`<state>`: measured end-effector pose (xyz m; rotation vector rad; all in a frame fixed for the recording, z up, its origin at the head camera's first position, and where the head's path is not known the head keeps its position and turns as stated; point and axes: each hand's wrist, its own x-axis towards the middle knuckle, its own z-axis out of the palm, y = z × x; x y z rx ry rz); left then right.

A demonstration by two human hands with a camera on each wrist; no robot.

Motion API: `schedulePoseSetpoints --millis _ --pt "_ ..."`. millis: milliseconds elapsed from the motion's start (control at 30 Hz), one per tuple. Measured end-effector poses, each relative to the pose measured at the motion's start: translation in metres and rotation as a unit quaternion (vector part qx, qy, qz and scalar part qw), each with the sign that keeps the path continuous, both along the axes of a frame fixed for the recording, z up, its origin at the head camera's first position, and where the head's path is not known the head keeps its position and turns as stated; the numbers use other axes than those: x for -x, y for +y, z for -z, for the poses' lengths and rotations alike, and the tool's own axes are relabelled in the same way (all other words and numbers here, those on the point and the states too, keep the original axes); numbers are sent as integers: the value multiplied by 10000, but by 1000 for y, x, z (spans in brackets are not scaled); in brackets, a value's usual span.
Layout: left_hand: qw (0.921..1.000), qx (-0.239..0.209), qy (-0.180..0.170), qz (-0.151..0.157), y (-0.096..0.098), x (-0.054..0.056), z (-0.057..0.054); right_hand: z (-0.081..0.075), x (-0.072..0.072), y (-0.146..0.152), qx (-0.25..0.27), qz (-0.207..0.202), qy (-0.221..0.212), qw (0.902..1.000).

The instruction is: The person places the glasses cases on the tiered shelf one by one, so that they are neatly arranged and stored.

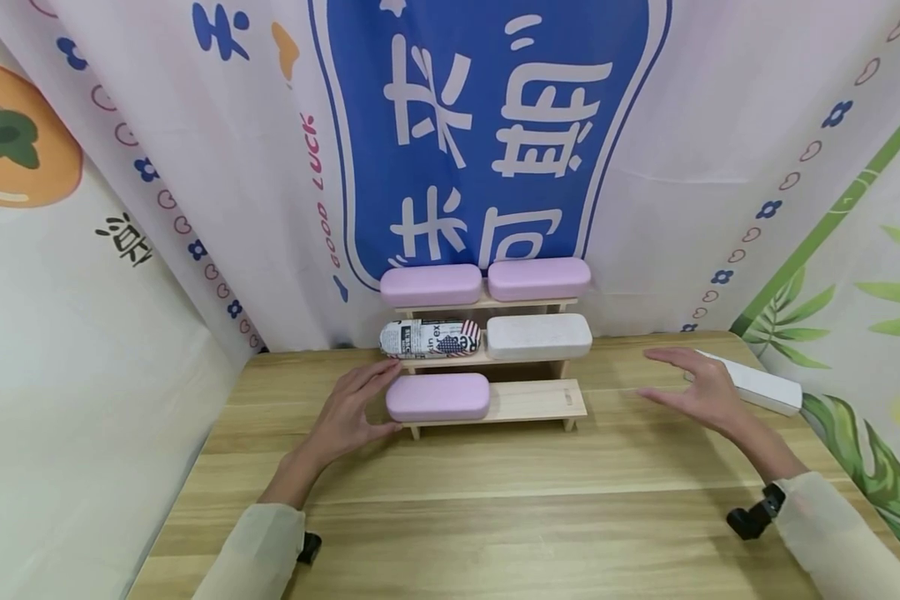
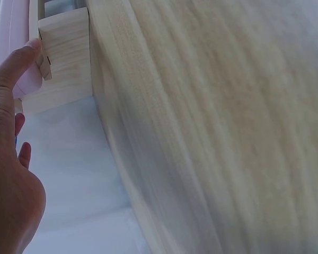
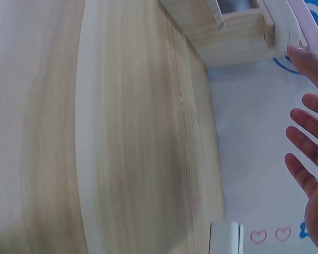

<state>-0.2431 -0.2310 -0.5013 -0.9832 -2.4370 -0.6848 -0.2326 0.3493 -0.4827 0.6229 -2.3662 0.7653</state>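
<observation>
A three-tier wooden stand (image 1: 534, 400) holds several glasses cases. On its bottom tier, at the left, sits a lilac case (image 1: 438, 397). The middle tier carries a newsprint-patterned case (image 1: 429, 338) and a white case (image 1: 539, 336). Two more lilac cases, a left one (image 1: 431, 285) and a right one (image 1: 539, 278), are on the top tier. My left hand (image 1: 352, 412) is at the stand's left end, its thumb (image 2: 29, 50) against the bottom tier's edge beside the lilac case. Fingers spread, my right hand (image 1: 693, 390) hovers over the table right of the stand, holding nothing.
Another white case (image 1: 757, 385) lies on the wooden table (image 1: 495, 517) near its right edge, partly behind my right hand. A printed curtain (image 1: 270, 167) hangs right behind the stand, and printed cloth (image 1: 870, 292) borders the table's right side.
</observation>
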Motion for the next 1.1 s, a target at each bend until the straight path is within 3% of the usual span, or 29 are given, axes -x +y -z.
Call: schedulePoseSetpoints --millis 233,400,733,1100 --pt "10000 41 -12 14 1 0 -1 1 -4 18 30 404 -484 9980" --pt "9999 48 84 41 1 1 2 0 -6 31 65 582 -984 9934" --pt "10000 -29 9 84 2 0 1 -1 -5 57 1 806 -1525 9850" --pt "10000 13 15 86 1 -1 -1 13 -3 89 -38 1056 -1452 9837"
